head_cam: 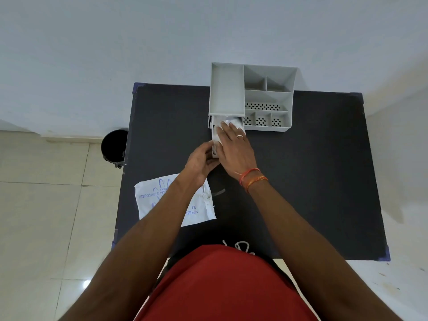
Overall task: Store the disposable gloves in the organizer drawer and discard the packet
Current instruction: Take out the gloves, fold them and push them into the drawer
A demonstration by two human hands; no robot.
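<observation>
Looking like a plain indoor room, home or small office: black table (301,181) sitting against a bare white wall (115,54), glossy beige floor tiles (41,216), black bin (114,145) standing beside it.

Matt grey plastic organizer (227,89), matt black table (324,170), glossy tiled floor (41,216)

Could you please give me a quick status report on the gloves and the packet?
Right hand pressing gloves into open drawer. Left hand steadies drawer front. Packet on table, not binned. Nothing in the way.
</observation>
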